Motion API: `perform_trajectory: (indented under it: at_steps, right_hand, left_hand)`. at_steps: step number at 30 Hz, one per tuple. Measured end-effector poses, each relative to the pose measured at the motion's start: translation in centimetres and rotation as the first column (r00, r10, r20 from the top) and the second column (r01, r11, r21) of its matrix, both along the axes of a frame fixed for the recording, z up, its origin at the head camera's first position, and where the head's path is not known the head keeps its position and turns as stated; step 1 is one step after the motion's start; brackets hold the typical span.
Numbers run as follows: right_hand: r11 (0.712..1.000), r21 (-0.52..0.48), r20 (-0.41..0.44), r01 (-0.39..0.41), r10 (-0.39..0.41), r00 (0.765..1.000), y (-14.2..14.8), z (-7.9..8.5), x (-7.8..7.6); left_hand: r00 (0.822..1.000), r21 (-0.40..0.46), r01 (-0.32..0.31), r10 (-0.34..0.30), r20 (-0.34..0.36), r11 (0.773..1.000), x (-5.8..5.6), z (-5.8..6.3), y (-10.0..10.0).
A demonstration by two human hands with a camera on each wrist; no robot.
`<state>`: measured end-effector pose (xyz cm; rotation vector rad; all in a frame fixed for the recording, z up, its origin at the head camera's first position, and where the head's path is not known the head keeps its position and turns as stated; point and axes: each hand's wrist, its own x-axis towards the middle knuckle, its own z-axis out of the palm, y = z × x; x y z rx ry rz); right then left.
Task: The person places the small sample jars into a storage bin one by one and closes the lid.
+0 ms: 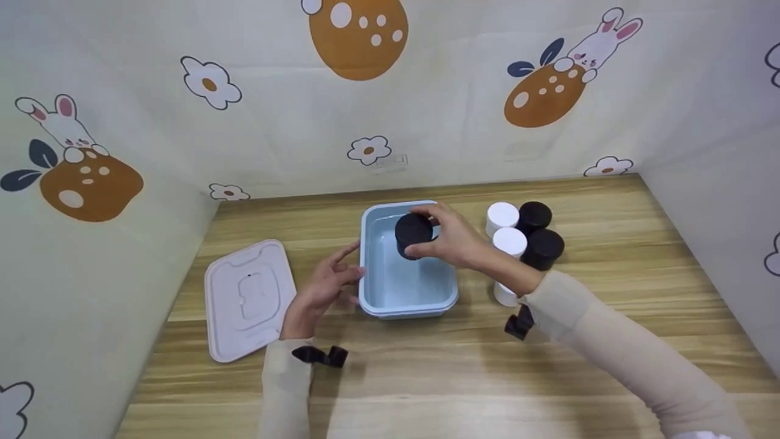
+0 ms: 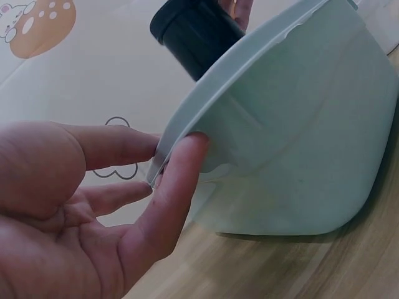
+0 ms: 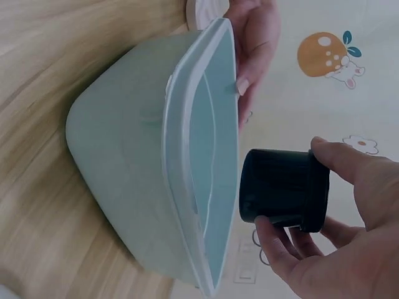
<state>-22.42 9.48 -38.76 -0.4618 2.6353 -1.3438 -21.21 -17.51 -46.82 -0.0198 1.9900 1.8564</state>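
A light blue plastic storage box (image 1: 407, 299) stands uncovered on the wooden table. At its left side my left hand (image 1: 326, 283) holds the rim, with fingertips on both sides of the edge in the left wrist view. My right hand (image 1: 457, 241) grips a black lidded jar (image 1: 414, 235) between thumb and fingers. This jar hangs upright over the box opening, around rim height. In the right wrist view the jar's body (image 3: 274, 187) points down toward the box, and the fingers are around its lid end.
Right of the box stand several jars, white ones (image 1: 509, 241) and black ones (image 1: 544, 247), close together; my right forearm partly covers one white jar (image 1: 506, 296). A pale box lid (image 1: 244, 341) lies flat at the left. Patterned cloth walls (image 1: 439, 134) enclose the table (image 1: 390, 372).
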Motion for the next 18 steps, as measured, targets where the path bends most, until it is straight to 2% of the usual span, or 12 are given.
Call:
perform_trajectory:
  at_steps: [5, 11, 18]
  right_hand:
    - [1.000, -0.004, 0.026, -0.004, 0.004, 1.000, -1.6, -0.5, -0.8]
    - [0.999, 0.034, 0.029, -0.029, 0.029, 0.999, -2.6, -0.2, -2.5]
    - [0.996, 0.051, 0.049, -0.071, 0.068, 0.996, -3.5, 0.0, -4.6]
  left_hand:
    - [1.000, -0.016, -0.014, 0.014, 0.006, 1.000, 0.1, 0.0, 0.0]
    - [1.000, 0.006, 0.011, -0.011, -0.017, 1.000, 0.1, -0.2, 0.0]
    - [1.000, 0.006, 0.006, -0.006, -0.015, 1.000, 0.1, -0.2, 0.1]
